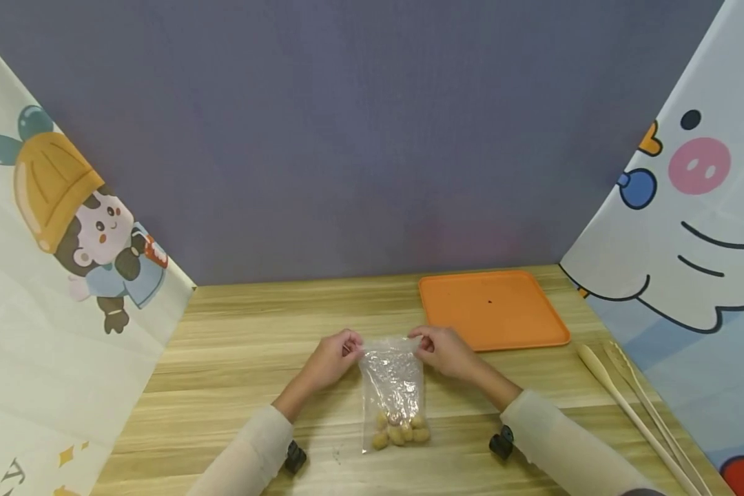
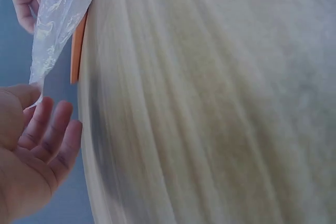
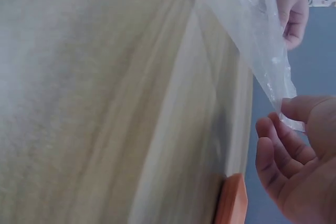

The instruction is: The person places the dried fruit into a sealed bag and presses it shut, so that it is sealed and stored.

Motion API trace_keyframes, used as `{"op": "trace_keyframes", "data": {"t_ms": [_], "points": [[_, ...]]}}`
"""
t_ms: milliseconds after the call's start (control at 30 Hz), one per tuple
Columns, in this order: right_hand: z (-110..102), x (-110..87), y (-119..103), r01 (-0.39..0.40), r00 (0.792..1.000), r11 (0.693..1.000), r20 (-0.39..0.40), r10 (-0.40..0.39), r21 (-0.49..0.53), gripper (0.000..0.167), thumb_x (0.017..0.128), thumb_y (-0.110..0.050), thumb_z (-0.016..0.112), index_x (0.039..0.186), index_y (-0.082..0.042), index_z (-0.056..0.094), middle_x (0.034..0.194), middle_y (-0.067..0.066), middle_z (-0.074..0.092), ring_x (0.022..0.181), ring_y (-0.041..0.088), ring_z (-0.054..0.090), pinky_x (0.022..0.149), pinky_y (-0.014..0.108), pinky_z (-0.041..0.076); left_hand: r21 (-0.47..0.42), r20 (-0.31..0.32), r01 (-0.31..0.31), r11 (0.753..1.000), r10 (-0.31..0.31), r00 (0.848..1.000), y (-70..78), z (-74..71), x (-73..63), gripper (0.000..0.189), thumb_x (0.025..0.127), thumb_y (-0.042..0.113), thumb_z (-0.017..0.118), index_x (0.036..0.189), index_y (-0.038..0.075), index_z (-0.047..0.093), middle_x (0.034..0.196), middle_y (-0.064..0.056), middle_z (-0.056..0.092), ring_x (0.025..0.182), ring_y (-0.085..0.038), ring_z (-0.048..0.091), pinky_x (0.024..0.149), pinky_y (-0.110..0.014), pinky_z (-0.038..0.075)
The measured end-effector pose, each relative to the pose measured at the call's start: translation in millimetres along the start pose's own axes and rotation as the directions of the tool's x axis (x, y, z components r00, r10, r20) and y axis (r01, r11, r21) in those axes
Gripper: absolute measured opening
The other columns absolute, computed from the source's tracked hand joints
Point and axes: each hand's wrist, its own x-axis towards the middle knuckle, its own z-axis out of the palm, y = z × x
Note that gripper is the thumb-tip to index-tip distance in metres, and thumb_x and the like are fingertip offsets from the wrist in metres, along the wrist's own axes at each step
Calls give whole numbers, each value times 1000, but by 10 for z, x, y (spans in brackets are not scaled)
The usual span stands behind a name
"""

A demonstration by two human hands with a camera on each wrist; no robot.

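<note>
A clear plastic bag [image 1: 392,379] hangs between both hands near the middle of the table, with several small round tan-yellow pieces [image 1: 397,434] gathered at its bottom. My left hand [image 1: 333,357] pinches the top left corner of the bag between thumb and index finger. At the top right corner, my right hand [image 1: 443,350] pinches the plastic the same way. In the left wrist view, the other fingers of the left hand [image 2: 34,150] are loosely bent beside the plastic. The right wrist view shows the bag [image 3: 262,40] slanting up from the thumb of the right hand [image 3: 296,156].
An orange tray [image 1: 492,310] lies at the back right of the wooden table [image 1: 235,358]. Along the right edge lie a long wooden spoon [image 1: 632,413] and a pair of tongs [image 1: 651,406]. A grey panel [image 1: 372,138] stands behind, with printed cloth panels on both sides.
</note>
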Motion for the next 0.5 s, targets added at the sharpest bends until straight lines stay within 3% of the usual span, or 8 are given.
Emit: {"op": "trace_keyframes", "data": {"t_ms": [100, 200, 333, 500], "points": [[44, -3, 7, 34, 999, 998, 6, -33, -49, 33, 89, -8, 74, 123, -8, 71, 82, -5, 69, 71, 1, 58, 65, 17, 54, 14, 51, -37, 999, 36, 998, -9, 4, -16, 23, 95, 14, 71, 116, 7, 66, 90, -1, 71, 81, -10, 65, 75, -24, 57], [84, -9, 23, 53, 999, 996, 14, -53, -69, 31, 89, -8, 74, 119, -10, 73, 80, -6, 68, 70, 0, 56, 64, 18, 53, 49, 113, -28, 998, 22, 993, -13, 2, -40, 27, 94, 15, 71, 121, 10, 67, 88, 2, 69, 78, -7, 62, 73, -23, 55], [125, -22, 34, 6, 999, 997, 45, -2, -83, 30, 89, -11, 74, 119, -13, 74, 71, -9, 60, 62, 1, 49, 57, 18, 47, 109, 180, -26, 994, 6, 984, -21, 16, -49, 28, 94, 15, 71, 122, 12, 68, 88, 4, 70, 77, -5, 61, 72, -23, 54], [159, -35, 44, -53, 995, 991, 77, 63, -126, 32, 91, -13, 73, 123, -13, 72, 65, -10, 53, 55, 3, 43, 52, 19, 39, 167, 198, -49, 985, 15, 980, -7, 37, -22, 26, 92, 15, 73, 118, 11, 70, 90, 3, 70, 80, -7, 62, 74, -25, 54]]}}
